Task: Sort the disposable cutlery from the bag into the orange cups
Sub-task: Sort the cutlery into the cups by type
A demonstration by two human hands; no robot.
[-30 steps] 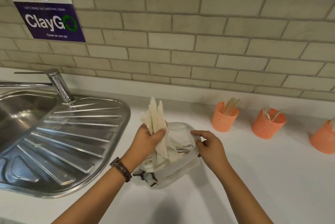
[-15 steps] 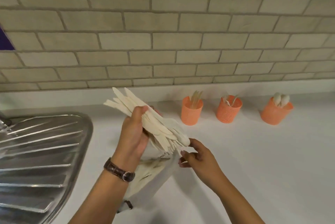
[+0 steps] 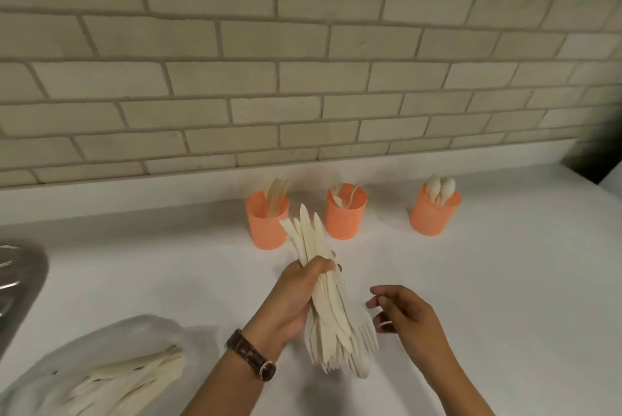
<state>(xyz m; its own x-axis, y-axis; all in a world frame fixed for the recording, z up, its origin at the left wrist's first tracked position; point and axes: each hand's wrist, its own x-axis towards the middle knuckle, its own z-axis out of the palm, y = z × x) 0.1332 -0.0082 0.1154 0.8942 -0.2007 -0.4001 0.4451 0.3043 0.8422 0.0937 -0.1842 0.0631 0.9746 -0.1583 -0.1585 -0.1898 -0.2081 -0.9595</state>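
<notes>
Cream cutlery bundle (image 3: 328,308): clasped mid-length in left hand (image 3: 289,304), fingers (image 3: 318,265) curled round it, pointed ends toward back edge, above middle of white surface (image 3: 505,281). Right hand (image 3: 407,314): just beside bundle's lower end, fingers (image 3: 382,291) loosely bent, nothing clearly held. Three orange cups (image 3: 345,220): row along back edge, partly filled. Bag (image 3: 111,365): front-left corner, lying flat, more cutlery inside.

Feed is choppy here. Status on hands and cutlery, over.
Left hand grips mixed cutlery bundle. Right hand open beside its lower end. Bag lies lower left, more cutlery inside. Path to orange cups clear.
</notes>
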